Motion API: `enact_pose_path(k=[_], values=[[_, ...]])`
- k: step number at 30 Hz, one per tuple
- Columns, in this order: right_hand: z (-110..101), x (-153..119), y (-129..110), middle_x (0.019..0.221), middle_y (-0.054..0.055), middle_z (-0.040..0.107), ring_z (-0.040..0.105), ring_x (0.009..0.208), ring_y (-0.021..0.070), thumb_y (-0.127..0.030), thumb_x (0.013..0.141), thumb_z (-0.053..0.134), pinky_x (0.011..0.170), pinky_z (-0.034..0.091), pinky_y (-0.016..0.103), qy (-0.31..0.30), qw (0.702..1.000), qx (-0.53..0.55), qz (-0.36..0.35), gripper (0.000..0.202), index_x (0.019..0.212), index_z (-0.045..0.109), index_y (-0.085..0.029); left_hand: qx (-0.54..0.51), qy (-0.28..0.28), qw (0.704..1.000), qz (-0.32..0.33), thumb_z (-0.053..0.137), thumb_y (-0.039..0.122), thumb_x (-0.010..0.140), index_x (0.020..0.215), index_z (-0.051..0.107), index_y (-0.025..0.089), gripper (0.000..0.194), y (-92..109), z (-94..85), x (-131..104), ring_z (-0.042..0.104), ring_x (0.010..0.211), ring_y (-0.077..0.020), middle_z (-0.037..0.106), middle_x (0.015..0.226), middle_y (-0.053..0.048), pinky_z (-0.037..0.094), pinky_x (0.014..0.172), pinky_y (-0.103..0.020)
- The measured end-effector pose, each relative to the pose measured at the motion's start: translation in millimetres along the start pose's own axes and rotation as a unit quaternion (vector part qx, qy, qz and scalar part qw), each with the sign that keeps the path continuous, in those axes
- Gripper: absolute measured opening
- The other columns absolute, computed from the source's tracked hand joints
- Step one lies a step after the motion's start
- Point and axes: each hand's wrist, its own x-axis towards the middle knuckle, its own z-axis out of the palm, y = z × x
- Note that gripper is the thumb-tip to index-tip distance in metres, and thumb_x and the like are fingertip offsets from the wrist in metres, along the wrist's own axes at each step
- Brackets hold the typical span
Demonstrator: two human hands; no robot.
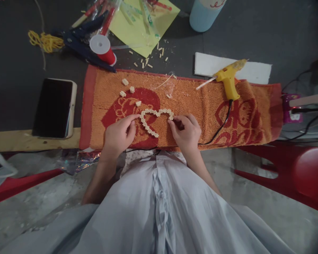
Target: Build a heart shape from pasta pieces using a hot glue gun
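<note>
A partial heart outline (pixel 148 128), built from small pale stick-like pieces, is on the orange towel (pixel 185 98); its lower right side is open. At its upper left lobe, my left hand (pixel 120 133) is closed, with the fingertips against the edge. My right hand (pixel 186 131) pinches the outline's right end between thumb and fingers. Beyond the outline lie several small clusters (pixel 138 103) of the same pale pieces. A yellow glue gun (pixel 229 79) with a clear glue stick rests farther right, its black cord running across the towel.
A tablet-like black device (pixel 54 107) lies at the left. Behind the towel are a red thread spool (pixel 110 56), dark blue pliers-like tool (pixel 82 49), yellow string (pixel 46 41), yellow paper (pixel 137 26), pale scraps (pixel 147 61), a white strip (pixel 206 65) and a blue bottle (pixel 204 16).
</note>
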Motion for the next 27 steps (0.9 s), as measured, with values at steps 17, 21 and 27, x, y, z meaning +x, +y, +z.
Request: enact_pose_path(k=[17, 21, 27], values=[[0.6, -0.5, -0.1, 0.084, 0.004, 0.065, 0.061, 0.072, 0.0169, -0.036, 0.089, 0.061, 0.069, 0.052, 0.032, 0.001, 1.0, -0.005, 0.0, 0.016, 0.087, 0.068, -0.021, 0.009, -0.002, 1.0, 0.002, 0.039, 0.033, 0.097, 0.121, 0.067, 0.022, 0.039, -0.7, 0.4, 0.1, 0.072, 0.092, -0.0159, 0.076, 0.111, -0.003, 0.053, 0.082, -0.024], [-0.7, -0.6, 0.0, 0.084, 0.004, 0.066, 0.06, 0.069, 0.0159, -0.035, 0.088, 0.064, 0.066, 0.052, 0.031, 0.004, 1.0, -0.01, 0.0, 0.015, 0.088, 0.068, -0.022, 0.004, 0.003, 1.0, 0.009, 0.04, 0.032, 0.097, 0.122, 0.067, 0.022, 0.038, -1.6, 1.0, -0.4, 0.072, 0.092, -0.016, 0.075, 0.112, -0.004, 0.053, 0.083, -0.025], [-4.8, -2.2, 2.3, 0.087, 0.004, 0.064, 0.061, 0.07, 0.0154, -0.037, 0.087, 0.066, 0.068, 0.053, 0.03, -0.004, 1.0, -0.005, -0.01, 0.017, 0.093, 0.068, -0.021, 0.001, 0.0, 1.0, 0.011, 0.039, 0.032, 0.097, 0.122, 0.066, 0.021, 0.038, -2.8, 0.9, -0.4, 0.072, 0.092, -0.0164, 0.075, 0.112, -0.005, 0.053, 0.085, -0.025]])
